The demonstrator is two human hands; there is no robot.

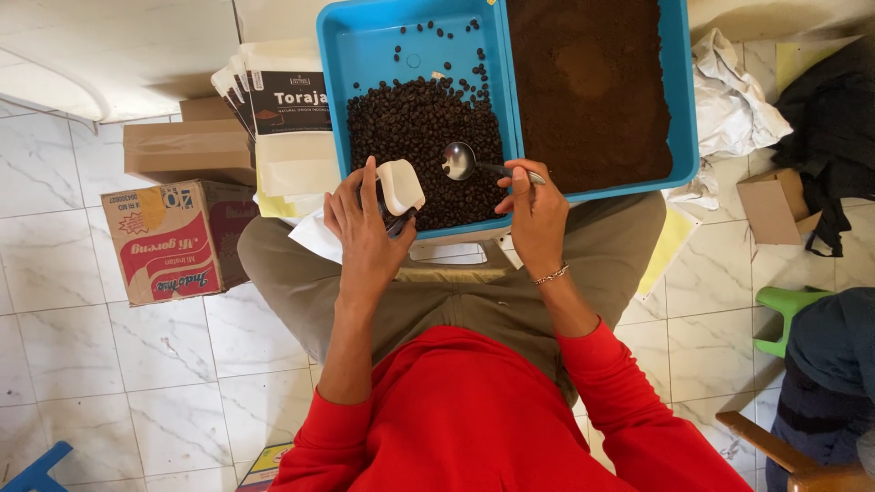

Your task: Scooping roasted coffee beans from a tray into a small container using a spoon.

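Sitting over two blue trays held across the lap, a person in a red top works with both hands above dark coffee beans. The left hand [365,223] grasps a small white scoop [399,187] between thumb and curled fingers, its mouth tilted toward the bean pile. The right hand [536,210] pinches the handle of a metal spoon [458,160], whose bowl rests on the beans at about ten o'clock from that hand. A thin bracelet [550,273] circles the right wrist.

The coffee beans [424,146] fill the near half of the left blue tray [351,46], with loose beans scattered toward twelve o'clock. The right blue tray [684,109], at three o'clock from the beans, holds brown ground coffee [588,82].

Judging by the pose, the step in hand looks like spooning beans into the scoop: the spoon sits just beside the scoop's open end. The next move would call for a steady sweep of the spoon toward eight o'clock while the scoop is kept level.

At nine o'clock stand white coffee pouches [287,100] and a red-and-white cardboard box [173,239] on the tiled floor.
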